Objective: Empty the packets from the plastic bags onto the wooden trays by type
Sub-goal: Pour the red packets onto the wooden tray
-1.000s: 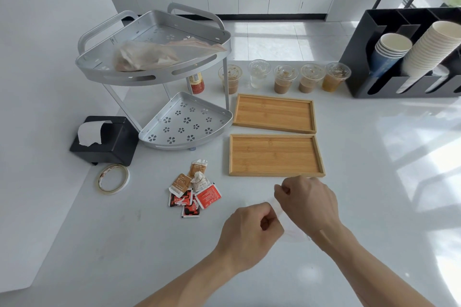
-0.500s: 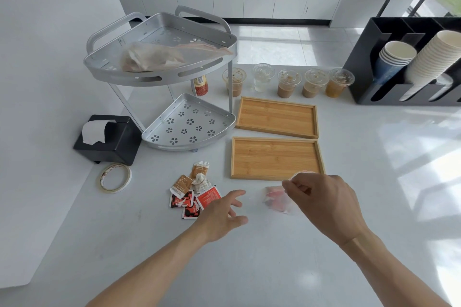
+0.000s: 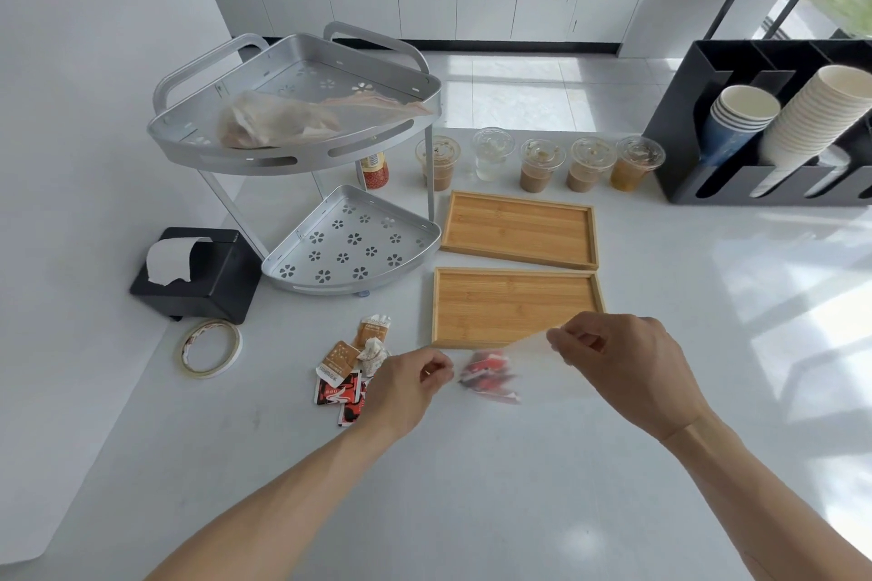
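Observation:
A clear plastic bag (image 3: 490, 375) with red packets inside hangs just above the counter, in front of the near wooden tray (image 3: 516, 304). My right hand (image 3: 623, 363) pinches its upper right edge. My left hand (image 3: 406, 384) pinches its left edge. A second wooden tray (image 3: 519, 229) lies behind the first; both hold nothing. Loose brown and red packets (image 3: 351, 363) lie on the counter left of my left hand. Another plastic bag (image 3: 283, 120) with pale contents rests on the top shelf of the silver corner rack (image 3: 292, 156).
A tape roll (image 3: 211, 348) and a black tissue box (image 3: 198, 274) sit at the left. Several lidded drink cups (image 3: 542, 163) line up behind the trays. A black holder with stacked paper cups (image 3: 774, 127) stands at the back right.
My left hand let go, reached toward the loose packets, then came back and pinched the bag's left edge. My right hand lifted the bag, and its red packets came into sight.

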Demonstrator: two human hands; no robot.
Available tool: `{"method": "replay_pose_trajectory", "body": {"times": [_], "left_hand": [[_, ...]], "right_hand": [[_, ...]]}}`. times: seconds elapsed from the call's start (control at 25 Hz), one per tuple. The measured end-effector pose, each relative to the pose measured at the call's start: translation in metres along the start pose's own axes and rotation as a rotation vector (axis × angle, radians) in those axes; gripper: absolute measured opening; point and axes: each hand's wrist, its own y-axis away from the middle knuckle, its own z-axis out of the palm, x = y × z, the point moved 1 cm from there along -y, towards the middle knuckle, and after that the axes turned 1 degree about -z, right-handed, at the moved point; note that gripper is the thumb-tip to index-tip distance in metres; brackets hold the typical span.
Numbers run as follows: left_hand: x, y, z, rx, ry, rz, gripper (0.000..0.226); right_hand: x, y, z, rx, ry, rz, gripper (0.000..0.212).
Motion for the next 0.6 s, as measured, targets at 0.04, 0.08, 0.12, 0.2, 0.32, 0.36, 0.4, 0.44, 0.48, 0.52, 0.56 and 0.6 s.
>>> {"method": "replay_pose_trajectory", "body": {"times": [0.04, 0.08, 0.12, 0.2, 0.32, 0.36, 0.4, 0.44, 0.48, 0.52, 0.56, 0.6], "left_hand": [[0.000, -0.003, -0.007, 0.024, -0.029, 0.024, 0.009], [0.001, -0.006, -0.014, 0.041, -0.067, 0.051, 0.011], [0.003, -0.010, -0.021, 0.056, -0.106, 0.078, 0.014], [0.009, -0.018, -0.038, 0.079, -0.169, 0.128, 0.018], [0.028, -0.032, -0.065, 0.110, -0.211, 0.156, 0.017], [0.034, -0.038, -0.073, 0.117, -0.219, 0.156, 0.015], [0.041, -0.044, -0.080, 0.124, -0.232, 0.156, 0.013], [0.047, -0.050, -0.086, 0.133, -0.251, 0.157, 0.011], [0.053, -0.055, -0.091, 0.144, -0.272, 0.158, 0.010], [0.057, -0.059, -0.094, 0.152, -0.292, 0.155, 0.008], [0.062, -0.064, -0.097, 0.156, -0.310, 0.149, 0.007], [0.066, -0.069, -0.099, 0.154, -0.325, 0.143, 0.005]], "right_hand": [[0.004, -0.005, 0.000, -0.011, -0.038, 0.021, 0.024], [0.008, -0.011, -0.001, -0.022, -0.070, 0.042, 0.024], [0.012, -0.018, -0.001, -0.034, -0.099, 0.059, 0.023], [0.020, -0.032, 0.000, -0.058, -0.166, 0.087, 0.022], [0.032, -0.055, 0.006, -0.084, -0.317, 0.142, 0.020], [0.036, -0.063, 0.010, -0.089, -0.372, 0.172, 0.020], [0.039, -0.071, 0.014, -0.098, -0.421, 0.203, 0.020], [0.043, -0.078, 0.019, -0.112, -0.458, 0.232, 0.020], [0.045, -0.085, 0.023, -0.126, -0.485, 0.258, 0.020], [0.048, -0.091, 0.028, -0.135, -0.518, 0.279, 0.020], [0.052, -0.097, 0.032, -0.139, -0.561, 0.297, 0.020], [0.055, -0.102, 0.037, -0.142, -0.603, 0.315, 0.020]]}}
